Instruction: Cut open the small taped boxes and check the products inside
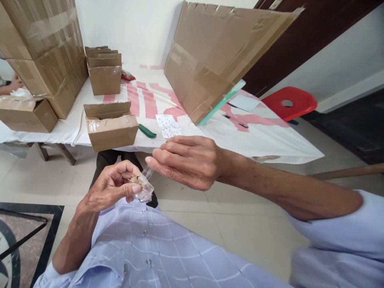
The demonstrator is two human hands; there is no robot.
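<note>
My left hand (pixel 111 186) is held above my lap, its thumb and fingers pinched on a small clear plastic packet (pixel 144 189). My right hand (pixel 187 159) comes in from the right with fingers closed together, its fingertips on the upper end of the same packet. Both hands hover in front of the table's near edge, above my light blue shirt. What is inside the packet I cannot make out.
A white-covered table (pixel 270 140) with red lettering carries several cardboard boxes (pixel 111 126), a large leaning cardboard sheet (pixel 216 52), a green-handled tool (pixel 147 131) and a small sheet of tiny pieces (pixel 168 125). A red stool (pixel 289 102) stands at the right. Another person's arm (pixel 10 85) shows far left.
</note>
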